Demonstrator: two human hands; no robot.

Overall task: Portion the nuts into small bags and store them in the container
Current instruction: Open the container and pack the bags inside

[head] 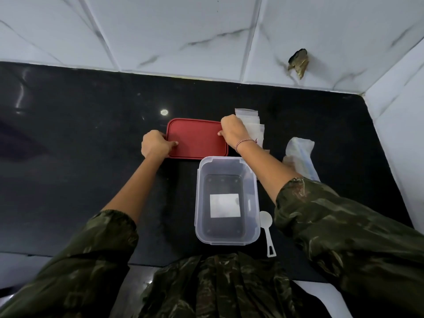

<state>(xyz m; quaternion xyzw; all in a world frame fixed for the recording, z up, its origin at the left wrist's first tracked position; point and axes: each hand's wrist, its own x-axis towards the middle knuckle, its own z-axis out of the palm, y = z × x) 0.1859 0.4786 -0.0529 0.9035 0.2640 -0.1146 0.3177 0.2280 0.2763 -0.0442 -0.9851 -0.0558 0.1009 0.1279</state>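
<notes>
- The left hand [156, 143] grips the left edge of a red lid [197, 140], thumb on top and fingers curled round the rim.
- The right hand [232, 131] pinches the lid's right edge near its far corner, thumb on top; a braided bracelet [245, 142] circles its wrist.
- The lid spans the gap between both hands, over a black counter [68, 157]; I cannot tell whether it rests there or is lifted.
- A clear container [252, 200] stands open nearer the person than the hands, between the two forearms, just beside the lid's near edge. A white label [224, 205] shows at its bottom.
- A stack of small bags [249, 115] lies just beyond and right of the right hand, partly hidden by it.
- A larger crumpled clear bag [299, 152] lies right of the right forearm; its contents are too blurred to make out.
- A white scoop [267, 228] lies beside the container's right wall, below the right forearm.
</notes>
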